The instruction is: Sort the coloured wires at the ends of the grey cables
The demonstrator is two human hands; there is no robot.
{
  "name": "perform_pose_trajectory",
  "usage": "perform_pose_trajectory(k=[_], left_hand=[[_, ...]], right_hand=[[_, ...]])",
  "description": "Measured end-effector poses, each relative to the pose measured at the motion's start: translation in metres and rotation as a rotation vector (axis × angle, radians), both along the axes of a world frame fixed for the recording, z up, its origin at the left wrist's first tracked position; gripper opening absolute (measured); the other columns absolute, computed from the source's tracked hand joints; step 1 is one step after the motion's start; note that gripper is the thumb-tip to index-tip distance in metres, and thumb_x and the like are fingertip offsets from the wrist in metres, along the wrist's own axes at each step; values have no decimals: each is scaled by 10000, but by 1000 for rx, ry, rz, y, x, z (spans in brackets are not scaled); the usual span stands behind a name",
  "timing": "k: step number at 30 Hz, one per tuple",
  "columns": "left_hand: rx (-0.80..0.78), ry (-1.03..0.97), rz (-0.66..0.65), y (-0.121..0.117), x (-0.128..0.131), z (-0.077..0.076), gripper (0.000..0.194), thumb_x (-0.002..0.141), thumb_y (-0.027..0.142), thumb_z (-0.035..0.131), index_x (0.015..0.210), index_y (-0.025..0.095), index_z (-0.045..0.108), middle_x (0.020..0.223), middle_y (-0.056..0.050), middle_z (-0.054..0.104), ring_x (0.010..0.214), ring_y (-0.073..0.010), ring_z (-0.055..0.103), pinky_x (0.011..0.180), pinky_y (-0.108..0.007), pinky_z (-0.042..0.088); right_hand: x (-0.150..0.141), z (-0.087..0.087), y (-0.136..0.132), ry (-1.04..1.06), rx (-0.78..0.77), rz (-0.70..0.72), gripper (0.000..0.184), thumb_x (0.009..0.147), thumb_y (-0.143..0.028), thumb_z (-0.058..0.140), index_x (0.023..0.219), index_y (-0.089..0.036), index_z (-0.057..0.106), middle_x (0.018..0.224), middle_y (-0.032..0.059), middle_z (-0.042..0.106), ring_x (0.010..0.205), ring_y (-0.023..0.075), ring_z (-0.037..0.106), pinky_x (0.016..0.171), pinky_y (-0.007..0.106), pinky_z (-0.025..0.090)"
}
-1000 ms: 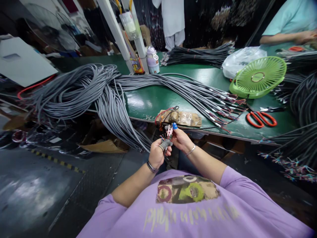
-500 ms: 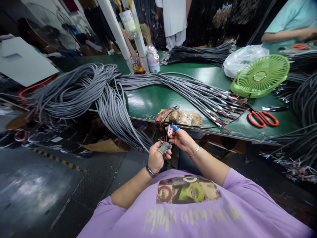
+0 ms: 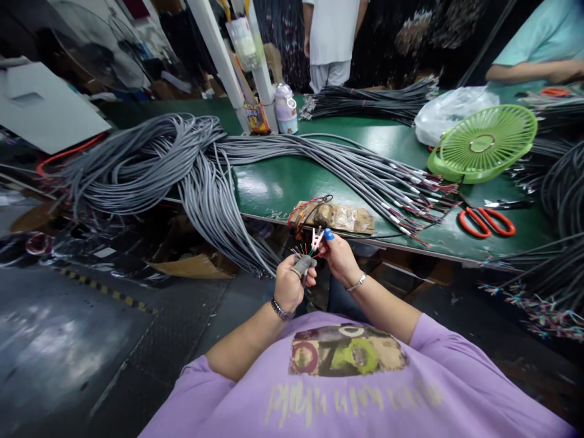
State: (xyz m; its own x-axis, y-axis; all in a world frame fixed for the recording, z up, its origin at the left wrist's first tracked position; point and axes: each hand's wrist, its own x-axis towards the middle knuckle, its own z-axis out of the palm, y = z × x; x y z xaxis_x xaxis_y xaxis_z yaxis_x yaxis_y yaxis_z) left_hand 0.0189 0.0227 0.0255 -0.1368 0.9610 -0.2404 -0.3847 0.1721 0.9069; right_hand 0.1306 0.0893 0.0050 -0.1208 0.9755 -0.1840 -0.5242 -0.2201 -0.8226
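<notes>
My left hand (image 3: 288, 289) is closed in front of my body around the end of a cable, whose thin coloured wires (image 3: 300, 250) fan out above the fingers. A grey cover (image 3: 303, 264) is on the thumb of that hand. Close beside it, my right hand (image 3: 340, 258) pinches a small pale pink clip (image 3: 316, 239) with its two arms spread apart. The right thumb wears a blue finger cot (image 3: 328, 234). The clip is right by the wire ends; whether it grips one of them I cannot tell.
Grey cables (image 3: 292, 146) lie across the green table (image 3: 260, 188). At the table edge is a taped board (image 3: 344, 218) with red and black leads. Orange-handled scissors (image 3: 487, 222) and a green fan (image 3: 482, 143) stand right. Two people are beyond the table.
The pink clip now shows its arms spread, and it has turned slightly beside the wires. My right hand has shifted a little. The camera view has moved slightly.
</notes>
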Motion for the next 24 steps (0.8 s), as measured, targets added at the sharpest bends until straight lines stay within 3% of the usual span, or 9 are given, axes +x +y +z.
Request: perform_pose_trajectory(k=[5, 12, 17, 24], left_hand=[[-11, -4, 6, 2, 2, -3, 280, 646, 386, 719, 704, 142, 595, 510, 13, 604, 352, -68, 493, 340, -171, 324], [-30, 24, -12, 3, 4, -5, 300, 632, 406, 719, 676, 142, 584, 480, 11, 593, 338, -72, 489, 334, -172, 315], [-10, 33, -9, -2, 2, -7, 287, 648, 402, 715, 684, 145, 592, 492, 14, 599, 342, -71, 492, 334, -172, 324], [28, 26, 21, -10, -2, -2, 303, 651, 421, 718, 707, 146, 604, 507, 19, 599, 362, -69, 502, 359, -176, 354]], right_hand=[[-3, -2, 6, 155, -105, 221, 430, 717, -587, 662, 783, -162, 652, 654, 9, 606, 555, 100, 499, 511, 221, 435], [-9, -4, 11, 252, -161, 173, 397, 741, -565, 659, 756, -168, 647, 669, 7, 630, 577, 102, 527, 523, 218, 429], [-3, -5, 3, 258, -185, 243, 452, 761, -616, 602, 821, -169, 645, 677, 10, 622, 548, 97, 516, 509, 218, 454], [12, 11, 2, 208, -250, 358, 449, 822, -601, 529, 779, -161, 608, 673, 13, 613, 532, 90, 515, 516, 217, 472]])
